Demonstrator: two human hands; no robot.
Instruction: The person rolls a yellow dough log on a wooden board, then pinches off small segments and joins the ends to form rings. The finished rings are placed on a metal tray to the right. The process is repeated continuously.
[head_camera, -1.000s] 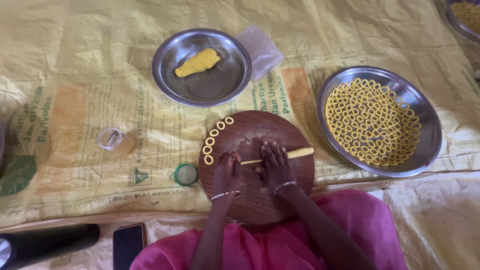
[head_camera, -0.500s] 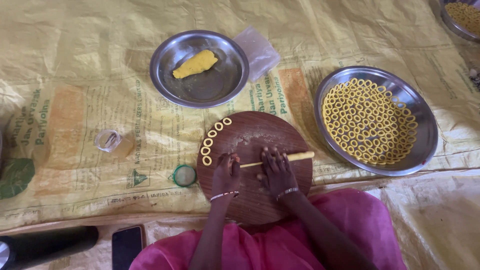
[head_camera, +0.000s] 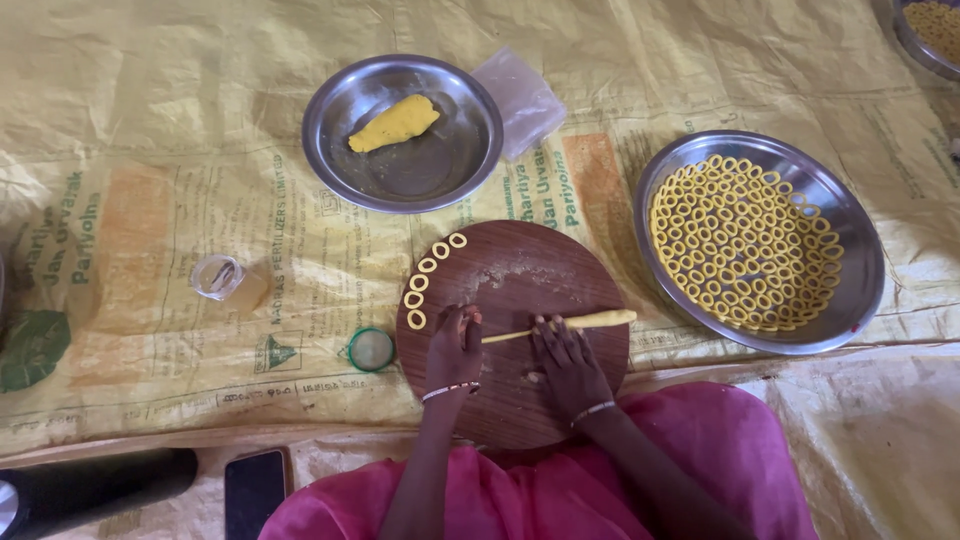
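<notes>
Lying across the round wooden board (head_camera: 520, 290), with the big ring-filled steel plate (head_camera: 860, 260) to its right and a smaller steel plate (head_camera: 400, 180) beyond it, the thin yellow dough rope (head_camera: 590, 321) has its left end pinched in the left hand (head_camera: 455, 345), right hand (head_camera: 568, 362) pressing it flat-fingered.

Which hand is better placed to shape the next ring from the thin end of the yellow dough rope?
Probably the left hand: its fingers lie at the thin end of the yellow dough rope, next to the finished yellow dough rings. The right hand rests over the rope's middle.
</notes>
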